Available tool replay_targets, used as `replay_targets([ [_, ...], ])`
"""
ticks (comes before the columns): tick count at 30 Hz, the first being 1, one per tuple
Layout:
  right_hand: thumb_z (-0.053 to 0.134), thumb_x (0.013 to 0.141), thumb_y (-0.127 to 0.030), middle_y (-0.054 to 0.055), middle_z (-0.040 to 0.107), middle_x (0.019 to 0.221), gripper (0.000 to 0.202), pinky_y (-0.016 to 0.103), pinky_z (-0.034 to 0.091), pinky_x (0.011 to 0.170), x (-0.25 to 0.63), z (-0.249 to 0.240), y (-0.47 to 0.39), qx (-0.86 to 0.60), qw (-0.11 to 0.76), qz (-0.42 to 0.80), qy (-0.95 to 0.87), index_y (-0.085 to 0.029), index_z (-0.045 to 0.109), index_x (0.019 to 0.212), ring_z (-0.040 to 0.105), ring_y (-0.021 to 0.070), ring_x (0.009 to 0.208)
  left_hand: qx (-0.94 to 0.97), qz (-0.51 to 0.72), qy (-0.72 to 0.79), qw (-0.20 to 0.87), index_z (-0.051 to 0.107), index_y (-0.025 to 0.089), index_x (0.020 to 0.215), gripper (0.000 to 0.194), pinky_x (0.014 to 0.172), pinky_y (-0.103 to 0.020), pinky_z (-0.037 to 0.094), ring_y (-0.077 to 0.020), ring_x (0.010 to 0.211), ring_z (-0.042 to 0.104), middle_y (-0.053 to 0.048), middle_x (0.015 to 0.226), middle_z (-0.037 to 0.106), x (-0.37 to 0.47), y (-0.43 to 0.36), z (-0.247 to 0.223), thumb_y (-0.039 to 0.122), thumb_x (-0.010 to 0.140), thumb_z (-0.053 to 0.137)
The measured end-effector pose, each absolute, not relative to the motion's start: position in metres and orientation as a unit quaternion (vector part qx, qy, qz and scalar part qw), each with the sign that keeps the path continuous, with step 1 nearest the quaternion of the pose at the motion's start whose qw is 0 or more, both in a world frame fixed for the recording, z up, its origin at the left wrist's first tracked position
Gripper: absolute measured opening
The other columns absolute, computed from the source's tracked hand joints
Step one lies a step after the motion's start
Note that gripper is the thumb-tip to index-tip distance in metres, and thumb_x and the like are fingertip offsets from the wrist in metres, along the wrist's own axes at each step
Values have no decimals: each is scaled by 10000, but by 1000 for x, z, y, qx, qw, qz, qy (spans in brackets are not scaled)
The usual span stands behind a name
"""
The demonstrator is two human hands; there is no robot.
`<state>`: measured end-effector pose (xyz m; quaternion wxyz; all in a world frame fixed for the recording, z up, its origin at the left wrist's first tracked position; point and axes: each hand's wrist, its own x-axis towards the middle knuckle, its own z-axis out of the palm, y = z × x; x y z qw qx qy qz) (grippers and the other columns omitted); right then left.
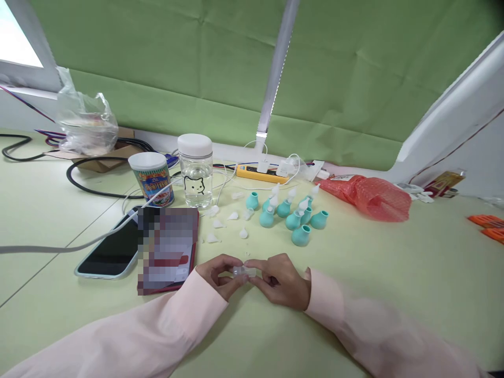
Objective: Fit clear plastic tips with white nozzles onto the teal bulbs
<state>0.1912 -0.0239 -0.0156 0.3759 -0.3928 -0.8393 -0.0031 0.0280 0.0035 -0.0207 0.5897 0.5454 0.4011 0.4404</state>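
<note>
Between my two hands, low over the table, is a small clear plastic tube-like piece [244, 271]. My left hand [223, 275] pinches its left end, and my right hand [280, 281] grips the right end between thumb and forefinger. A tiny ring [247, 253] lies just beyond my fingertips. Farther off are several loose white pointed tips [243, 233] and a clear piece [248, 213]. Several teal rubber bulbs stand to the right of these. Some, like one bulb [266, 217], carry white tips; others, like the nearest bulb [301, 235], have an open mouth.
Left of my hands lie a phone in a red case [169, 252] and a dark-screened phone [114, 249], crossed by a grey cable [74, 247]. Behind them stand a printed can [151, 181] and a water bottle [196, 178]. A yellow power strip [252, 173] and red bubble wrap [370, 198] lie at the back.
</note>
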Motion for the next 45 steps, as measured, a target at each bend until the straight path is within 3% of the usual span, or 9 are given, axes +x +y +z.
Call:
replay_targets([
  [6,511,750,-213,-94,431,432,351,171,342,413,192,-14,-24,-395,389,38,-831,-208,474,1099,385,61,354,556,439,383,593,540,150,631,171,393,-165,395,-61,408,479,16,586,569,30,3,-26,216,545,671],
  [10,545,679,-260,-10,548,685,516,217,425,494,197,-9,-18,-409,414,95,-808,-181,393,1166,457,92,509,602,438,363,561,431,164,526,198,394,-155,376,-88,515,507,-11,660,563,31,1,-25,197,556,624],
  [15,533,705,-159,37,549,777,289,266,444,548,215,8,0,-457,478,-38,-749,-195,490,988,492,126,614,653,437,358,505,471,186,684,122,450,-167,426,-103,551,485,13,637,519,29,-2,-23,174,606,564],
  [19,549,709,-150,70,548,847,179,302,459,596,234,32,9,-485,467,-155,-723,-192,540,883,525,170,736,713,475,320,404,563,183,840,171,556,-223,457,-145,667,513,-32,733,522,29,-1,-25,192,690,482],
  [26,525,743,-248,89,549,920,169,302,446,603,254,58,9,-547,296,-234,-747,-185,570,893,531,210,829,705,435,383,410,596,198,966,273,559,-217,458,-131,587,524,-18,704,545,31,-2,-31,276,728,488],
  [31,545,706,-389,44,590,763,233,245,322,460,270,61,3,-693,73,-149,-702,-189,573,822,554,187,657,660,457,365,472,585,189,879,235,499,-186,471,-142,653,517,-23,711,541,31,-1,-31,246,653,554],
  [35,602,644,-312,43,585,673,157,244,288,455,274,53,2,-714,-5,-98,-693,-169,557,693,543,194,610,631,475,354,501,588,182,855,216,556,-210,501,-145,687,520,-33,744,547,32,0,-33,223,645,559],
  [40,609,638,-250,5,556,664,127,239,368,502,255,64,-7,-641,64,18,-764,-178,561,732,510,137,594,603,485,365,518,577,162,964,289,638,-231,512,-154,754,548,-54,815,575,32,0,-34,239,689,536],
  [45,663,599,-219,34,546,812,246,256,441,639,221,50,-17,-507,196,174,-821,-162,584,825,523,130,694,638,495,365,464,566,176,861,177,684,-229,476,-143,715,569,-22,769,591,30,3,-30,215,690,540],
])
